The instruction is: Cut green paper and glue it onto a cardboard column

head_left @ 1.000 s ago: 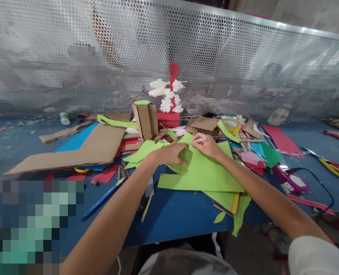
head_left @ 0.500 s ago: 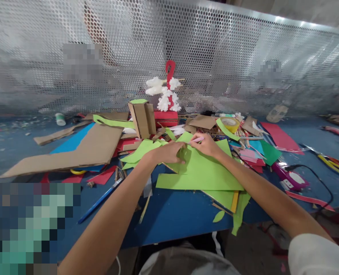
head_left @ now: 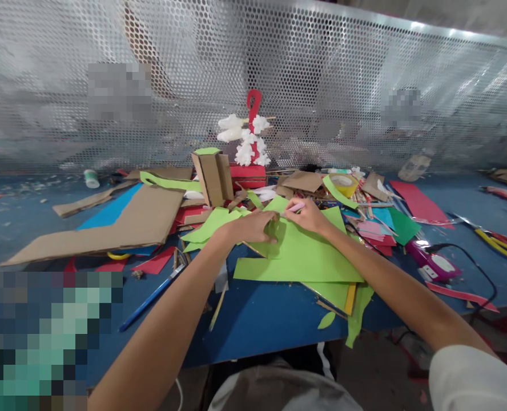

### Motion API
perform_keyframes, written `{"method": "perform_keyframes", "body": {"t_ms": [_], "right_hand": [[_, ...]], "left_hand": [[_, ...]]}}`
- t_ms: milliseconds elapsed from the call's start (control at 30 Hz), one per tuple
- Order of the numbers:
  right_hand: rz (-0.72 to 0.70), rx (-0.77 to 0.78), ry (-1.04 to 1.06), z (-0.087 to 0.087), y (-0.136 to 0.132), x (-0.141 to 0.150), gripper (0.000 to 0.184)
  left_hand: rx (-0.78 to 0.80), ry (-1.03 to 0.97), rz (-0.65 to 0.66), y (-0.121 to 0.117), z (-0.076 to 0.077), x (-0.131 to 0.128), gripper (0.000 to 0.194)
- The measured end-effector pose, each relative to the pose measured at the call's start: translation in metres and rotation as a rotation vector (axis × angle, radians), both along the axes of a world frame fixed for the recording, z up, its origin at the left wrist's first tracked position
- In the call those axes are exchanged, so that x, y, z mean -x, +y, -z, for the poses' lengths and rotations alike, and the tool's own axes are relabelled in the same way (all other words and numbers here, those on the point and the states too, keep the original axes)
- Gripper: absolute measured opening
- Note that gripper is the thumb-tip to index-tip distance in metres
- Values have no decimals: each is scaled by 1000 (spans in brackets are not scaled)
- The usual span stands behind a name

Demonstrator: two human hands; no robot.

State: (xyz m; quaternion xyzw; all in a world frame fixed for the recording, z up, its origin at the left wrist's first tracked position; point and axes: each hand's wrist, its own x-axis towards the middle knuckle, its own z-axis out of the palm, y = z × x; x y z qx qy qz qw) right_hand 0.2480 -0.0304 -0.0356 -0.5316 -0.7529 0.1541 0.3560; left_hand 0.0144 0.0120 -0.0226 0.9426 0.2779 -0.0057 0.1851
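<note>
My right hand (head_left: 307, 217) pinches a pink pen (head_left: 295, 207), with its lower end close to a large light-green paper sheet (head_left: 305, 257). Beside it, my left hand (head_left: 253, 226) curls at the sheet's left part, thumb and forefinger bent around a darker green patch of paper. Whether that patch is a separate piece or a shaded fold, I cannot tell. Under the sheet lie more green paper and a yellow strip (head_left: 351, 299). A small green paper leaf (head_left: 326, 320) rests near the table's front edge.
Cardboard (head_left: 137, 220) and a blue-handled brush (head_left: 151, 299) lie to the left. Behind the sheet stand a cardboard column (head_left: 213, 180) and a red stem with white flowers (head_left: 253, 137). On the right are a purple corded device (head_left: 433, 262) and yellow-handled pliers (head_left: 499, 242). Perforated metal closes the back.
The pen has tilted slightly in my right hand, which stays at nearly the same spot. My left hand holds its place on the paper. The view has shifted a little.
</note>
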Motion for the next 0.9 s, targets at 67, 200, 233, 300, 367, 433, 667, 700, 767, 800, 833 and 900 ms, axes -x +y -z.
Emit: {"method": "perform_keyframes", "body": {"t_ms": [67, 200, 233, 300, 367, 433, 667, 700, 767, 800, 833, 900], "right_hand": [[-8, 14, 2, 0, -1, 0, 13], [10, -8, 16, 0, -1, 0, 15], [4, 3, 17, 0, -1, 0, 15], [-12, 30, 18, 1, -1, 1, 14], [-13, 30, 18, 0, -1, 1, 15], [3, 7, 11, 0, -2, 1, 16], [-2, 23, 4, -2, -6, 2, 14], [2, 17, 5, -2, -6, 2, 14], [-7, 25, -3, -3, -6, 2, 14], [-14, 35, -9, -2, -6, 3, 13], [-18, 42, -14, -2, -6, 3, 13], [-12, 31, -18, -1, -5, 3, 13]], "left_hand": [[-2, -13, 6, 0, 1, 0, 69], [-6, -5, 8, 1, 2, 0, 71], [-9, -1, 7, 2, 2, 0, 70], [-15, 0, 6, 2, 3, 0, 70], [-17, -4, 13, 2, 3, 0, 70], [-24, -2, 20, 2, 4, 1, 70], [-48, -12, 26, 1, 4, 1, 68], [-51, -20, 28, 1, 4, 1, 68], [-67, -38, 38, 0, 4, 0, 65], [-78, -42, 43, 0, 3, 0, 63], [-88, -41, 45, -1, 3, -1, 62], [-95, -23, 46, -2, 2, -1, 62]]}}
